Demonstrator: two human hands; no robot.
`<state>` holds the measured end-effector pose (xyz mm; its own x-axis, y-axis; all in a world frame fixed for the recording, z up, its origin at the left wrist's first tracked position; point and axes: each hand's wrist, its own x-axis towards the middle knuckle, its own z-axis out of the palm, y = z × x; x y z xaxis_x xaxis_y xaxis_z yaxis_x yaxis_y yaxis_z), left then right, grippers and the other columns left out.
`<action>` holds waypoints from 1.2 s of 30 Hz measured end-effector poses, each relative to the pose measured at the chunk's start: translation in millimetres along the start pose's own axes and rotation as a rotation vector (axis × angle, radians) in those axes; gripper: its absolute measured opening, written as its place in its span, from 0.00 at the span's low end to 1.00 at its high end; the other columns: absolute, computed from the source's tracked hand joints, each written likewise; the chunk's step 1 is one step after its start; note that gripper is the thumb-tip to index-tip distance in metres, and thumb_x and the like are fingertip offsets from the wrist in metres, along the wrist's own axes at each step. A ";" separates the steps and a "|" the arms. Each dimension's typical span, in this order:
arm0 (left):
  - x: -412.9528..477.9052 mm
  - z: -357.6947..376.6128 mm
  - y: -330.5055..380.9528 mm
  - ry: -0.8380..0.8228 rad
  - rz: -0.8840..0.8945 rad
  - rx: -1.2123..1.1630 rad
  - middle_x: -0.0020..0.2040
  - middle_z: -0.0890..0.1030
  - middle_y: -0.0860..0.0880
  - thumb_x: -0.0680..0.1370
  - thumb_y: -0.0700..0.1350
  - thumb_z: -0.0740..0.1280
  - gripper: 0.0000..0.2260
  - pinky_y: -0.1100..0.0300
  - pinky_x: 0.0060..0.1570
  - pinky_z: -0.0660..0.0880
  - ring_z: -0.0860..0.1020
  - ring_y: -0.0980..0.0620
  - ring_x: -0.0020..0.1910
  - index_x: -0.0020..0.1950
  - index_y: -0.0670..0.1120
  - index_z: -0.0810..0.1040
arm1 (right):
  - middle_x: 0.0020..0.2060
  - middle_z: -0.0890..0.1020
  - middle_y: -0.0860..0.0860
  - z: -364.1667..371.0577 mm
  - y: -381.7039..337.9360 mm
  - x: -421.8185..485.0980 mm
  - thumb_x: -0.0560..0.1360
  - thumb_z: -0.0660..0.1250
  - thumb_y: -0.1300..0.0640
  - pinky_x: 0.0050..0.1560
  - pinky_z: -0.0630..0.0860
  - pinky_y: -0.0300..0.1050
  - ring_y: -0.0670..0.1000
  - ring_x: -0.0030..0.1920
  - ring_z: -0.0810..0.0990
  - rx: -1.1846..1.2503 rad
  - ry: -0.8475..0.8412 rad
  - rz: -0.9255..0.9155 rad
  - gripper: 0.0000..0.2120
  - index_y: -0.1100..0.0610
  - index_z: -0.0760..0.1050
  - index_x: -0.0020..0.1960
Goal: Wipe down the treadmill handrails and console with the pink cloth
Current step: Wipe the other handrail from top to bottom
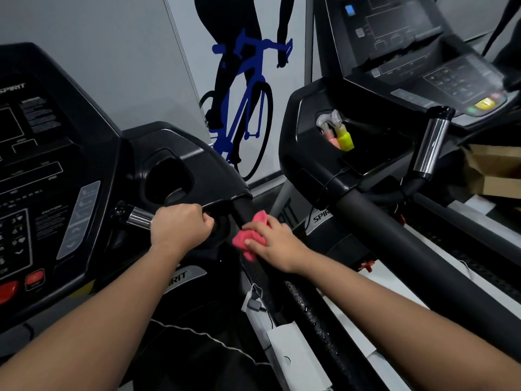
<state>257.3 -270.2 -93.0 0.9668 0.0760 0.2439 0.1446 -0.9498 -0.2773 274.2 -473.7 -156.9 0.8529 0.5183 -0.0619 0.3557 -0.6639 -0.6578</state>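
I have both hands on the near treadmill, wiping its right rail.

The console (42,165) fills my left side, and a second treadmill (394,235) stands just beside it on the right. My left hand (180,227) is curled tight round the chrome grip bar (138,217) below the console. My right hand (270,244) wraps the black handrail (244,211), thumb and fingers pinning the bunched pink cloth (248,238) against it. Two small bottles (345,138) sit in the neighbour's tray.
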 end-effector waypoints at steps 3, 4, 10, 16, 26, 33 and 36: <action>-0.1 -1.3 0.8 -0.010 0.001 -0.001 0.29 0.71 0.51 0.76 0.50 0.58 0.13 0.58 0.34 0.62 0.71 0.47 0.29 0.34 0.46 0.70 | 0.69 0.67 0.52 0.3 14.9 18.8 0.79 0.59 0.43 0.71 0.60 0.50 0.54 0.68 0.67 0.308 0.030 0.028 0.18 0.40 0.66 0.69; -0.4 -1.8 0.7 -0.015 0.002 -0.007 0.29 0.72 0.51 0.76 0.50 0.58 0.13 0.58 0.34 0.62 0.72 0.47 0.30 0.34 0.46 0.71 | 0.68 0.70 0.52 0.2 19.0 21.0 0.79 0.59 0.44 0.70 0.62 0.47 0.52 0.67 0.69 0.401 0.030 0.052 0.18 0.42 0.67 0.69; -2.9 -1.8 -0.8 -0.011 0.009 -0.016 0.32 0.78 0.49 0.77 0.51 0.57 0.14 0.59 0.33 0.63 0.77 0.45 0.33 0.35 0.46 0.72 | 0.62 0.75 0.48 6.7 31.5 -7.2 0.77 0.56 0.38 0.69 0.65 0.49 0.47 0.64 0.72 0.427 0.022 0.089 0.21 0.41 0.67 0.68; -0.4 0.1 -0.2 0.001 0.015 0.015 0.35 0.79 0.49 0.77 0.52 0.57 0.14 0.59 0.33 0.64 0.79 0.46 0.35 0.39 0.46 0.77 | 0.70 0.63 0.51 -1.4 13.8 -52.1 0.80 0.55 0.42 0.69 0.61 0.51 0.57 0.66 0.64 0.052 -0.103 0.013 0.20 0.35 0.59 0.71; -0.7 -0.5 0.9 0.001 0.003 0.017 0.30 0.72 0.51 0.77 0.51 0.58 0.14 0.58 0.34 0.62 0.72 0.47 0.30 0.38 0.45 0.76 | 0.71 0.67 0.50 -15.5 8.8 35.0 0.80 0.57 0.45 0.66 0.58 0.33 0.48 0.70 0.65 0.440 -0.031 0.133 0.26 0.50 0.59 0.76; -0.9 -0.2 0.0 -0.019 0.010 0.005 0.28 0.69 0.52 0.78 0.51 0.57 0.14 0.58 0.34 0.61 0.70 0.48 0.30 0.36 0.47 0.72 | 0.46 0.84 0.57 -2.0 36.1 33.0 0.76 0.59 0.39 0.43 0.81 0.40 0.52 0.43 0.84 1.200 -0.144 0.537 0.24 0.59 0.80 0.51; -1.5 -1.1 0.0 -0.020 0.022 0.008 0.29 0.70 0.51 0.78 0.51 0.57 0.14 0.58 0.35 0.62 0.70 0.47 0.30 0.37 0.46 0.73 | 0.31 0.83 0.55 14.0 49.4 15.7 0.79 0.57 0.47 0.28 0.78 0.38 0.50 0.28 0.82 1.406 -0.156 0.627 0.22 0.61 0.80 0.40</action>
<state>255.7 -270.7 -92.4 0.9738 0.0607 0.2192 0.1245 -0.9488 -0.2902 299.8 -490.8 -200.9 0.6444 0.4686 -0.6044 -0.7415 0.1897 -0.6436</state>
